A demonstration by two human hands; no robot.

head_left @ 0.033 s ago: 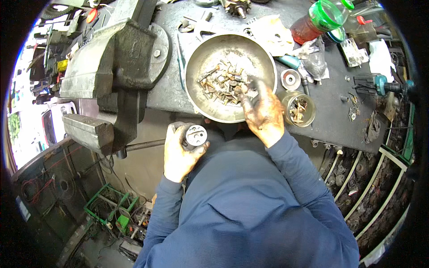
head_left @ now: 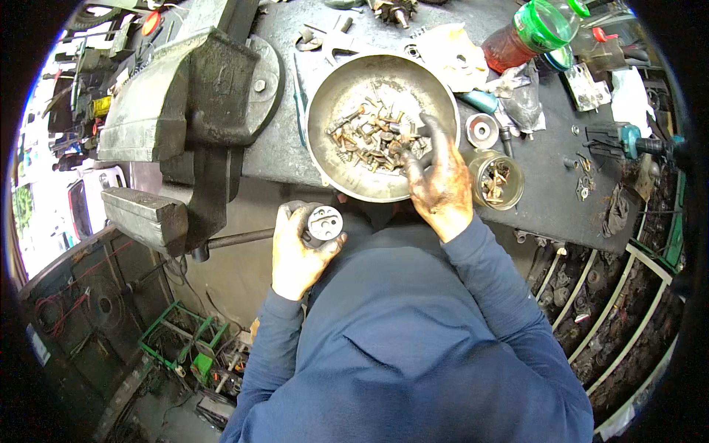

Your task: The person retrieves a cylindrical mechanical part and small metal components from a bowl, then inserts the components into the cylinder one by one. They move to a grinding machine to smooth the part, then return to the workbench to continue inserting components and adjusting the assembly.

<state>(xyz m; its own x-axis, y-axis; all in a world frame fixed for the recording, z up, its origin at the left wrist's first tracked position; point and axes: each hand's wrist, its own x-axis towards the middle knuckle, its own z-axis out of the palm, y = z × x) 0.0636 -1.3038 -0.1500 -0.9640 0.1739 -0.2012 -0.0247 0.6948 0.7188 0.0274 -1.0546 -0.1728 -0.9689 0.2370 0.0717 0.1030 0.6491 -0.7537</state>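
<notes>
Low in front of me, my left hand (head_left: 296, 255) is closed round a short metal cylinder (head_left: 325, 223). Its pale round face has several holes and a slot, and faces up. My right hand (head_left: 442, 181) reaches over the near right rim of a wide metal bowl (head_left: 325, 88). Its thumb and index finger are apart over the bolts, with nothing visible between them; the other fingers are partly hidden. A heap of small bolts and screws (head_left: 373, 133), some rusty, lies in the bowl. Right beside this hand stands a jar (head_left: 517, 193) with more small hardware inside.
A large bench vise (head_left: 214, 96) fills the left, its handle bar (head_left: 240, 240) sticking out near my left hand. Right of the bowl are a round metal cup (head_left: 482, 131), a green-topped bottle of red liquid (head_left: 509, 48) and a teal-and-black tool (head_left: 628, 140).
My right hand has shifted very slightly right and down, its index finger a little straighter over the bolts. The left hand and its metal cylinder stay nearly still.
</notes>
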